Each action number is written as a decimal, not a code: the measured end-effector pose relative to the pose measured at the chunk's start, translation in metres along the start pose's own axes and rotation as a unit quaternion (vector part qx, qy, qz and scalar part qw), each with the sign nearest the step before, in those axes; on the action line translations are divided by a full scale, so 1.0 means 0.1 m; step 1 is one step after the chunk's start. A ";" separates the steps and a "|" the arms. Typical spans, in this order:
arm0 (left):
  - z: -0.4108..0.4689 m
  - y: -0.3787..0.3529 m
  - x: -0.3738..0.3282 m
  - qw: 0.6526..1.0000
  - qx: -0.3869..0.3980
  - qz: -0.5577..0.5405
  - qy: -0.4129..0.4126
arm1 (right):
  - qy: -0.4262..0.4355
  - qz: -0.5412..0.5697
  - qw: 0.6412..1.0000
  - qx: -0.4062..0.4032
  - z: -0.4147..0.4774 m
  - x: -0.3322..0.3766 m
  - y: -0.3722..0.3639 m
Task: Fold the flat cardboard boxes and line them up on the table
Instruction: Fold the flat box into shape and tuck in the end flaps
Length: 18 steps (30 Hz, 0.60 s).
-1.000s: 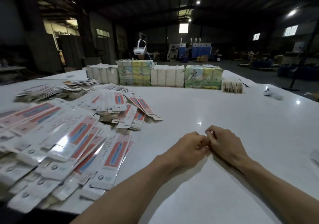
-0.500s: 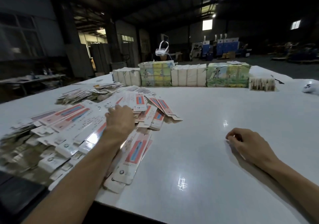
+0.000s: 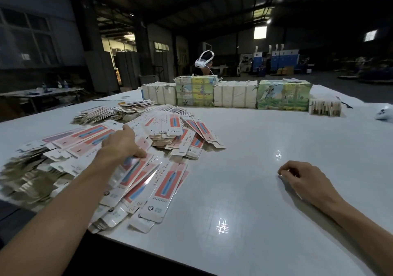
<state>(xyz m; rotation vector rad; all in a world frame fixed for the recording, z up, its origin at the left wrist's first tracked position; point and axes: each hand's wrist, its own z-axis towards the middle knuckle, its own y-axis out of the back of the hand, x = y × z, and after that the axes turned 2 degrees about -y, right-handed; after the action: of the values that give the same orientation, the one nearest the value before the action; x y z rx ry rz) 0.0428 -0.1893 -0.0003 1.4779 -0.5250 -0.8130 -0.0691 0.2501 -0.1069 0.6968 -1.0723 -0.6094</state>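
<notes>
— Boxes (image 3: 163, 182): where are they?
— Flat, all of them, in a loose heap on the left part of the table (image 3: 276, 131). They are long and white with red and blue panels, and they overlap like a spilled deck of cards. At the near left edge some lie brown side up. A thinner heap (image 3: 112, 112) sits farther back, touching the main one.
— And the hands?
— Well apart. The left hand (image 3: 122, 146) lies palm down on the middle of the heap, with its fingers stretched toward the far left and its thumb pressed on a box on the right side. I can't see any box lifted or pinched.
— The right?
— The right hand (image 3: 304, 180) rests on bare tabletop, near the front, well clear of the heap. Its fingers are loosely curled under, knuckles up, and nothing shows in it.
— Any box folded yet?
— None that I can make out near the hands.
— What is along the far edge?
— A row of bundles, side by side and touching: a white bundle (image 3: 158, 93), a yellow-green one (image 3: 194, 92), another white (image 3: 234, 94), a green printed one (image 3: 284, 95), then a small low pack (image 3: 324, 106) at the right end. I cannot tell what is in them.
— Anything else?
— A white headset (image 3: 203, 62) shows behind the row, and a white controller (image 3: 385, 113) lies at the right edge of the table. The hall beyond is dark.
</notes>
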 end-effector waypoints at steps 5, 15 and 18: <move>-0.01 0.14 -0.01 0.997 0.000 -0.039 -0.073 | -0.004 -0.003 1.000 0.006 0.01 0.02 0.00; -0.51 -0.07 -1.25 0.771 0.381 -0.424 -0.284 | -0.003 0.017 1.000 -0.006 0.01 -0.01 0.01; -0.70 -0.33 -1.68 0.652 0.491 -0.527 -0.236 | -0.004 0.104 0.994 -0.025 0.01 0.01 0.03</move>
<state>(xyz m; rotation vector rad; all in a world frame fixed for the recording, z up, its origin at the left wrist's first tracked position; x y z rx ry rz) -0.0171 -0.0144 -0.0087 2.6740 -0.4626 -2.1027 -0.0692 0.2509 -0.1033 0.5323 -1.1165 -0.4577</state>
